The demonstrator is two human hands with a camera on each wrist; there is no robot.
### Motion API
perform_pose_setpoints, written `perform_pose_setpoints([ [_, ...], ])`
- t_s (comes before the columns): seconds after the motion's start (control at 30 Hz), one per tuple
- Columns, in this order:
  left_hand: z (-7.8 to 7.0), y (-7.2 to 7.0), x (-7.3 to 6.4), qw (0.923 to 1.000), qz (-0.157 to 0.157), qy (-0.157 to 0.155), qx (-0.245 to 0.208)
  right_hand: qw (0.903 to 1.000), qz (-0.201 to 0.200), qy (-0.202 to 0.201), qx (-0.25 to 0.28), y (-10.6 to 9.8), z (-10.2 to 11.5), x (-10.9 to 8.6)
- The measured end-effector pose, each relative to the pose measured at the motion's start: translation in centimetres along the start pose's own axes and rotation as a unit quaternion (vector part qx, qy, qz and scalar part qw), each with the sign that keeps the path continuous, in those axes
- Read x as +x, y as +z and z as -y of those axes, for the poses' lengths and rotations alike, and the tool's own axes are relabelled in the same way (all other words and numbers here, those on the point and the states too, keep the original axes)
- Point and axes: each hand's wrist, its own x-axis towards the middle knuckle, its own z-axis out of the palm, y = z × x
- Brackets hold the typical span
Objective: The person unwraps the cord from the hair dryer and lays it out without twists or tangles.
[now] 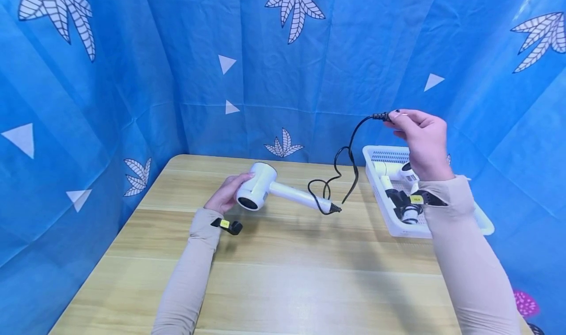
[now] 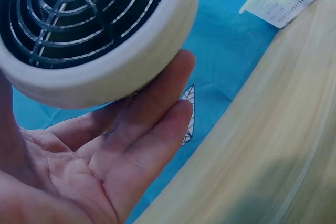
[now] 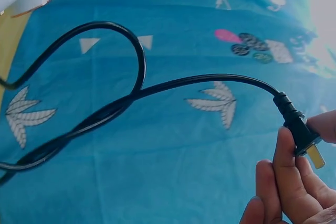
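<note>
My left hand (image 1: 230, 191) holds a white hair dryer (image 1: 294, 193) by its round head, above the table. In the left wrist view the dark grille (image 2: 79, 14) of the hair dryer faces the camera, with the fingers curled under its rim. Its handle points right, and a black cord (image 1: 353, 163) leaves the handle's end in loose, twisted loops. Raised at the right, my right hand (image 1: 422, 138) pinches the plug (image 3: 300, 132) of that cord between thumb and fingers. One brass-coloured prong shows below the plug in the right wrist view.
A white plastic basket (image 1: 384, 212) stands at the table's right back, below my right forearm. Inside lie white and black items, including a white cylinder (image 1: 386, 170). The wooden table (image 1: 274, 281) meets a blue patterned curtain (image 1: 283, 69) at the back and sides.
</note>
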Motion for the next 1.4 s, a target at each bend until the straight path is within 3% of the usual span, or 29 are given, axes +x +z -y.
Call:
perform_pose_setpoints([
  [0.17,0.0,-0.1,0.1,0.9998,-0.013,-0.005,0.012,0.9968,0.008,-0.010,0.079,-0.4,1.3,-0.7],
  [0.4,0.1,-0.4,0.4,0.9990,-0.039,-0.010,0.021,0.9839,0.043,-0.025,0.172,-1.7,2.6,-2.2],
  [0.53,0.2,-0.8,0.6,0.9978,-0.061,-0.014,0.022,0.9774,0.057,-0.029,0.202,-2.7,2.9,-3.1],
  [0.7,0.7,-1.6,0.8,0.9959,-0.089,-0.012,0.011,0.9762,0.061,-0.023,0.207,-3.6,2.3,-3.5],
  [1.07,1.2,-5.0,0.7,0.9885,-0.149,-0.019,0.021,0.9911,0.052,0.018,0.121,-4.2,-1.2,-2.7],
  [1.23,0.6,-7.3,-0.3,0.9842,-0.174,-0.024,0.024,0.9982,0.047,0.032,0.019,-3.8,-3.1,-1.7],
  [1.4,-0.8,-10.2,-1.4,0.9809,-0.192,-0.030,0.014,0.9932,0.039,0.049,-0.098,-3.8,-4.4,-0.8],
])
